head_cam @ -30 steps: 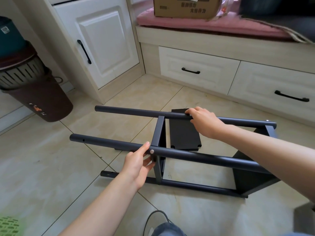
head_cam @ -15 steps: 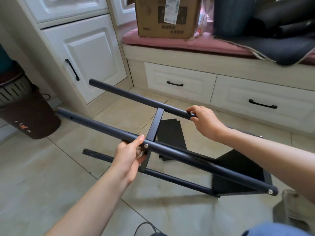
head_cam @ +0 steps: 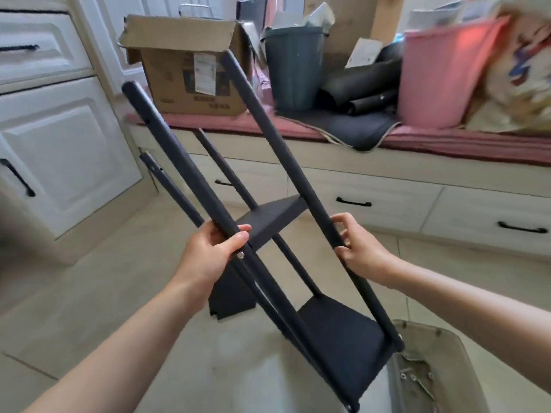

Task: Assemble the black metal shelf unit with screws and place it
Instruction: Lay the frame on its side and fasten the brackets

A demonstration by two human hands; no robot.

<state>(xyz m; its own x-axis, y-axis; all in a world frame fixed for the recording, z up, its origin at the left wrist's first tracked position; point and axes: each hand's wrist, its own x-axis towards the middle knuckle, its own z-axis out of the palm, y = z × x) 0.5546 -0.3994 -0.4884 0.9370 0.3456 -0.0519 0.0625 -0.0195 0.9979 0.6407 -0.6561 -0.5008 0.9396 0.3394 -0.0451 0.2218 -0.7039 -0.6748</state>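
shelf unit (head_cam: 280, 222) now tilted upright

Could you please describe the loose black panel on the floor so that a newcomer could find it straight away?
Start at the black shelf frame that the left hand and right hand hold tilted above the tiled floor. Just beneath the left hand, a flat black panel lies on the tiles. Unlike the frame's two fitted shelves, it is attached to nothing.

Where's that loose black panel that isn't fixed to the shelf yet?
In the head view the loose black panel lies flat on the floor tiles near the centre, behind the tilted shelf frame and just below the left hand.
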